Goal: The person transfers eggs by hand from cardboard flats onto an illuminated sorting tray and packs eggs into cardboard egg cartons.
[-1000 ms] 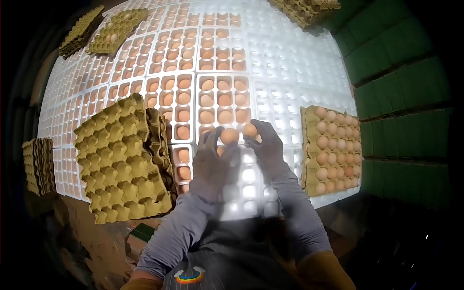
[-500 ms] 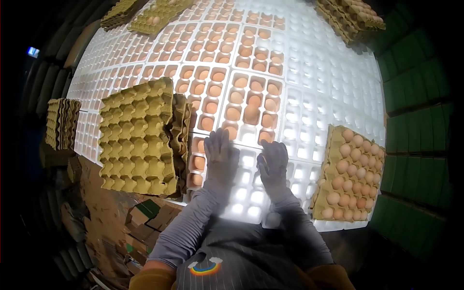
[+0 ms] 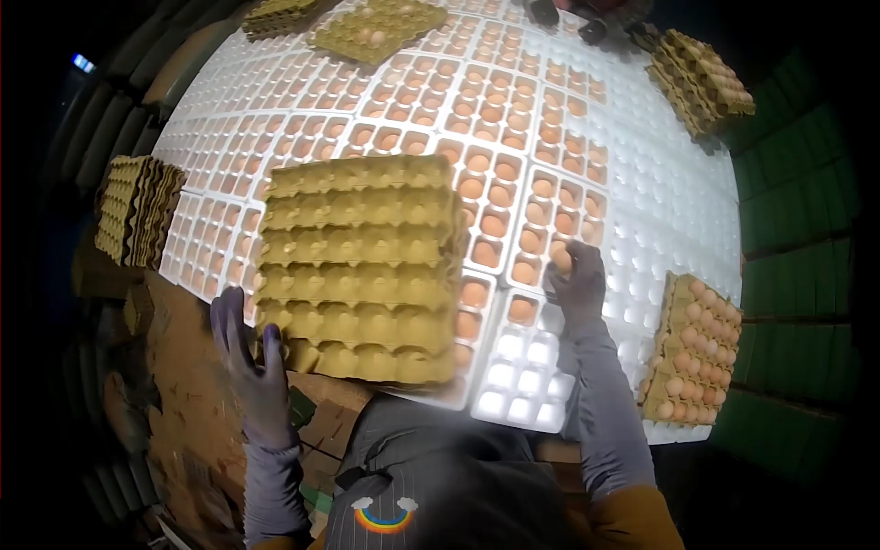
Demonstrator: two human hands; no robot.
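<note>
My right hand [image 3: 579, 284], in a thin glove, has its fingers closed round a brown egg [image 3: 561, 257] over a white foam egg tray [image 3: 507, 280] partly filled with eggs. My left hand [image 3: 252, 362] is open, thumb and fingers spread, beside the left edge of a stack of yellowish pulp egg trays [image 3: 357, 270]. The stack's top tray has no eggs in it. In front of my body, a foam tray [image 3: 520, 408] has bare cups and one brown egg [image 3: 522, 310] in its far left corner.
More egg-filled foam trays [image 3: 307, 126] spread to the left and far side. A pulp tray of eggs [image 3: 694, 353] sits at the right edge. Other pulp stacks [image 3: 137, 211] stand around the table. Dark shapes [image 3: 568, 20] show at the far edge, and green crates [image 3: 793, 275] line the right.
The view has swung, shifting the table's things rightward. My left hand has gone from the foam tray to the left of the pulp stack. My right hand has moved forward onto an egg.
</note>
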